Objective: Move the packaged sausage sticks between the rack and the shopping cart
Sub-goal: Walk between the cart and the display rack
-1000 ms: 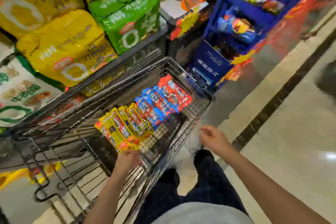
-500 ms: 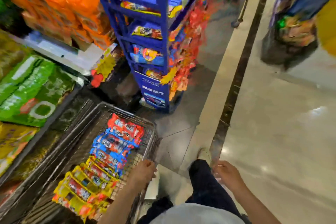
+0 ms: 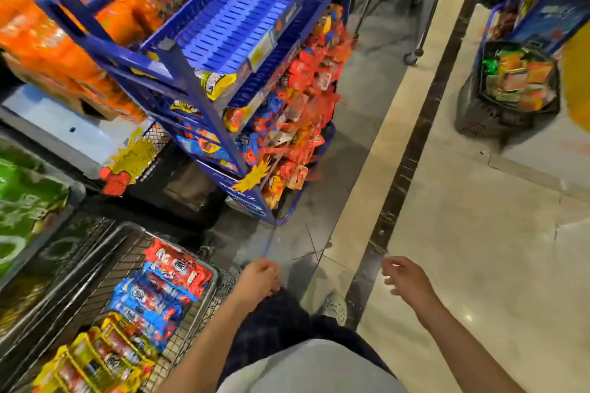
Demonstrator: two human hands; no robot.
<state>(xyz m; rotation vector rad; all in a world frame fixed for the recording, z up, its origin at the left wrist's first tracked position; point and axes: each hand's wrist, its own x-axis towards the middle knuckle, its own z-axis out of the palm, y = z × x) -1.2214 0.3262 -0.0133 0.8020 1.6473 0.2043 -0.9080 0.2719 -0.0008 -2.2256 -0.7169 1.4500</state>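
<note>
Lying along the shopping cart, sausage stick packs sit just beside the loosely curled, empty left grip; right grip spread, farther.

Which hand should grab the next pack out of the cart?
Left. The left hand is empty and hangs just beside the shopping cart, close to the red sausage packs. The right hand, also empty, is out over the floor on the far side.

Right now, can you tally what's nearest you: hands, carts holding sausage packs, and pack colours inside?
Hands: 2, left hand, right hand
Shopping cart: 1
Pack colours: 3, red packs, blue packs, yellow packs
Total: 6
</note>
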